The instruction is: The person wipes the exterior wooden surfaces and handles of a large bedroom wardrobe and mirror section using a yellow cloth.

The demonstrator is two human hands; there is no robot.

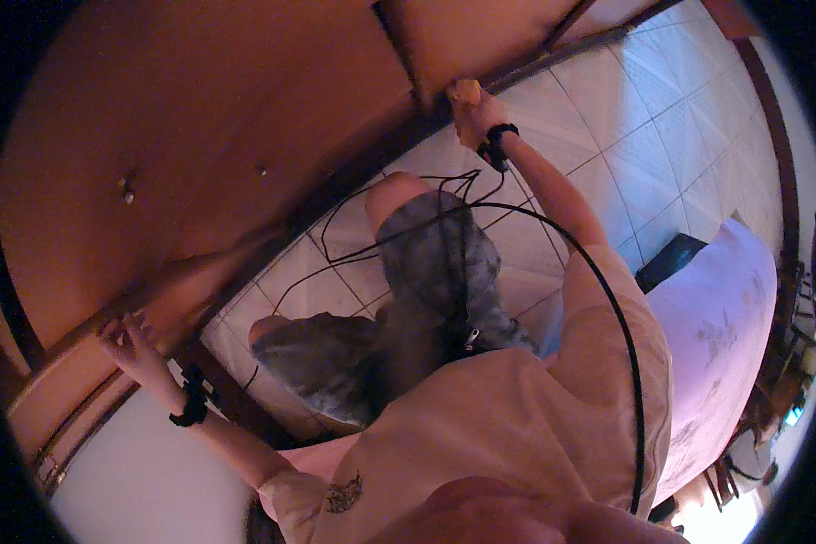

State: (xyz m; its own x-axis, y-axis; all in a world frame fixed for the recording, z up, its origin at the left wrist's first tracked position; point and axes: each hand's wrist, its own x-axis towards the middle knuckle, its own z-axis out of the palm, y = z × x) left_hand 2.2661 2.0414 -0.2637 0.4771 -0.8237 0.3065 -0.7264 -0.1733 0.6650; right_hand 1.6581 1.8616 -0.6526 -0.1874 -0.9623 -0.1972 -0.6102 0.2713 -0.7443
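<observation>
My right hand [477,115] is closed around a crumpled yellowish cloth [465,91]. It presses low on a reddish-brown wooden panel [442,41], near the dark strip at its base. Far to the left, my left hand [128,343] is raised with bent fingers beside the edge of a wooden door or panel [61,370]; whether it grips that edge is not clear. Both wrists wear black straps with small devices. Thin black cables [381,238] run across my legs from the right wrist, and a thicker black cable [625,319] passes over my right shoulder.
Small metal knobs [128,192] stick out of the large wooden front. Pale tiles [578,115] cover the floor around my bent legs. Behind me on the right lie a pink-and-white cloth-covered thing [714,340] and a dark flat object [670,262]. Several items stand along the far right wall.
</observation>
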